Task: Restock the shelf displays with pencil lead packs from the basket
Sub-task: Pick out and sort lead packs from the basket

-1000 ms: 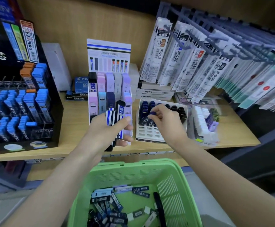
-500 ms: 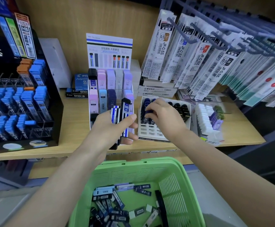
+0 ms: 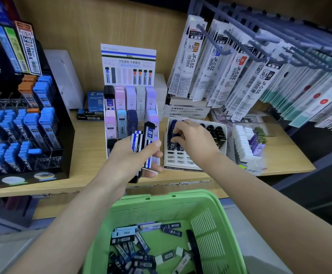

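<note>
A bundle of lead packs (image 3: 143,144) was gripped in the left hand (image 3: 129,157), thumb pressed across the front and fingers curled behind. The long axes were held upright and fanned slightly, cap ends up and leaning a little right. The bundle was held just above the front edge of the wooden shelf (image 3: 86,153), blocking the lower front row of the tiered display (image 3: 130,107) of pastel packs. The right hand (image 3: 195,140) was placed over the white slotted tray (image 3: 193,168), just right of that display. Its fingertips were curled on a dark blue pack (image 3: 173,135) standing in a left column. Packs in the tray were seen on end, tilted toward the back wall, dark blue at left and black at right; bare slots were visible in the front rows, and the middle was hidden by the hand. The green basket (image 3: 161,202) was seen below the shelf edge, between the forearms, with loose packs (image 3: 141,246) lying flat inside and pointing every way. A black rack (image 3: 22,125) of blue packs was seen at far left, MONO refill boxes (image 3: 186,111) behind the tray, hanging refill sleeves (image 3: 230,72) above right, and a clear box (image 3: 247,144) of white and purple items beside the tray.
</note>
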The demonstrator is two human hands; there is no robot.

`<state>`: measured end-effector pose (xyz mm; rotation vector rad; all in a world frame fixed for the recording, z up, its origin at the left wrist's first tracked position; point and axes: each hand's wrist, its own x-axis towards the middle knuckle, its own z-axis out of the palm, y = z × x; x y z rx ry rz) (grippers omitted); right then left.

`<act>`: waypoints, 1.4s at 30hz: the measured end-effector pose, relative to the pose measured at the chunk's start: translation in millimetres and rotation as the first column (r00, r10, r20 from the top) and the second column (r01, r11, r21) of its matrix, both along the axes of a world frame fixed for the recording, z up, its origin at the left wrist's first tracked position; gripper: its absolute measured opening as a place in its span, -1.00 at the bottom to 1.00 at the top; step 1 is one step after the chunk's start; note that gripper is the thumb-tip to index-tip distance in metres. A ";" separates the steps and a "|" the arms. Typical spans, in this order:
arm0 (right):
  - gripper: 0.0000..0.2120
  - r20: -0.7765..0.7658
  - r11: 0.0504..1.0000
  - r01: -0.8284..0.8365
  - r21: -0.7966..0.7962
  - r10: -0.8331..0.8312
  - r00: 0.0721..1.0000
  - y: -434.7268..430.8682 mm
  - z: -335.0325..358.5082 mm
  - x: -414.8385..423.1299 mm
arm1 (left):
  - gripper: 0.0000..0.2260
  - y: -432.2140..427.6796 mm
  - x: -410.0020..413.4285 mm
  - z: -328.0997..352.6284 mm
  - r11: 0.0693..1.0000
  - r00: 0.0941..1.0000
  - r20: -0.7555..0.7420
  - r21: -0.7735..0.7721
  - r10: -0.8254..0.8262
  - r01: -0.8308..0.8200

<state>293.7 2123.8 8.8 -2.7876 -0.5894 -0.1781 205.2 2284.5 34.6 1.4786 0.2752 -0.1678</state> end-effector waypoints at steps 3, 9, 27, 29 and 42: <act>-0.96 -0.120 0.986 0.067 0.153 -0.048 0.992 -1.1 6.9 5.2 | -0.95 0.6 -0.6 -0.5 1.000 1.000 0.000 0.009 -0.006 0.006; -0.96 -0.139 0.996 0.038 0.078 -0.027 0.990 -1.2 14.9 9.8 | -0.94 1.6 -1.9 0.5 1.000 1.000 -0.007 0.015 -0.005 0.005; -0.89 -0.459 0.706 0.158 0.690 0.258 0.850 17.0 31.3 -41.5 | -0.95 -0.3 -4.4 -1.1 0.974 0.977 -0.053 0.086 -0.205 0.209; -0.89 -0.481 0.668 0.200 0.717 0.267 0.835 12.9 35.6 -43.6 | -0.91 -1.2 -4.3 -1.3 0.973 0.977 -0.055 0.092 -0.208 0.212; -0.88 -0.287 0.587 0.208 0.782 0.044 0.957 9.3 49.1 -37.5 | -0.83 37.1 3.3 -8.4 0.980 0.986 -0.071 0.140 0.152 -0.141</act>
